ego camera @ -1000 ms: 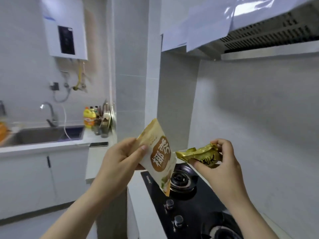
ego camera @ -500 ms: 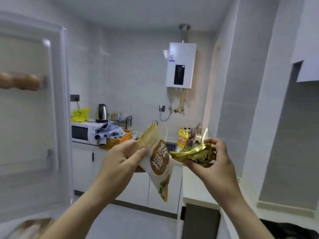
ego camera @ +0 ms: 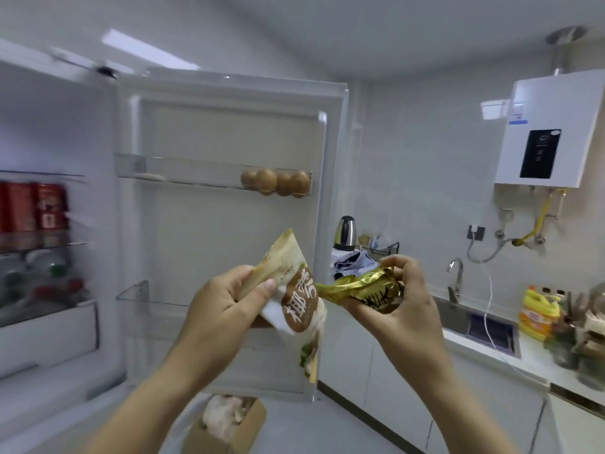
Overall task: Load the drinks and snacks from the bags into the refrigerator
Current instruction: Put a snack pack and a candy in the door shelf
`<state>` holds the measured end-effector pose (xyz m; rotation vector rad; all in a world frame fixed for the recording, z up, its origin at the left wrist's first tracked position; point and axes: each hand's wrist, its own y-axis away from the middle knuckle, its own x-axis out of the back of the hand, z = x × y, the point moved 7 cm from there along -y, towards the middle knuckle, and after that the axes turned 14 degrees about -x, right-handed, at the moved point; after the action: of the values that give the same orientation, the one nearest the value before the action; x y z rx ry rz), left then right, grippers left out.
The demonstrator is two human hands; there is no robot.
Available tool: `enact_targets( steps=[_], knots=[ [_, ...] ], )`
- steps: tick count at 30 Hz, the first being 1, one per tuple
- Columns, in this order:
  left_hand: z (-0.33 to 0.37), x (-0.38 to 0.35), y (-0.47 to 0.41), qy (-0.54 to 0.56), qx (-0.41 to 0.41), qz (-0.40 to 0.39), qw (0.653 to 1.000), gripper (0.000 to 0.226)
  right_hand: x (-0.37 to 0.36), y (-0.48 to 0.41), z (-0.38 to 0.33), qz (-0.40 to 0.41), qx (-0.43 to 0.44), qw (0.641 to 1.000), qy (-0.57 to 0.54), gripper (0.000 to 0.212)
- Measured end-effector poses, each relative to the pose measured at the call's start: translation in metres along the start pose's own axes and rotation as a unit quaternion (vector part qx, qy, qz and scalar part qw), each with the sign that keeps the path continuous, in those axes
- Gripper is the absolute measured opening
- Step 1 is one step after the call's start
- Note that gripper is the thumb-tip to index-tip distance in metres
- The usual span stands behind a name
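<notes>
Gold packet [ego camera: 363,286] bunched in right hand [ego camera: 407,311], left hand [ego camera: 226,309] overlapping pouch [ego camera: 299,304]

White tiled walls [ego camera: 425,158], ceiling light strip [ego camera: 147,49] upper left. Wall-mounted water heater [ego camera: 550,132] at right, above a tabletop [ego camera: 537,358] with sink [ego camera: 491,329] and faucet [ego camera: 456,280]. White cabinets [ego camera: 393,381] below, kettle [ego camera: 345,232] left of the faucet.

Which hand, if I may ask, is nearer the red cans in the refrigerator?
Left. The left hand is right of the red cans; the right hand farther right.
</notes>
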<state>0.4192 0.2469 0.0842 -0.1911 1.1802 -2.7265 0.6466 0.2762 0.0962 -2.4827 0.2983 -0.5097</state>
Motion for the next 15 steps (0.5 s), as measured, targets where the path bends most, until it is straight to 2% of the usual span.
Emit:
enact_targets(
  steps=[7, 15],
  knots=[
    [-0.019, 0.054, -0.015, -0.066, 0.010, 0.065, 0.996, 0.016, -0.080, -0.046, -0.003, -0.066, 0.039, 0.996, -0.049, 0.055],
    [-0.035, 0.096, -0.039, -0.180, 0.001, 0.136, 0.974, 0.017, -0.165, -0.098, 0.017, -0.137, 0.038, 0.983, -0.114, 0.056]
  ],
)
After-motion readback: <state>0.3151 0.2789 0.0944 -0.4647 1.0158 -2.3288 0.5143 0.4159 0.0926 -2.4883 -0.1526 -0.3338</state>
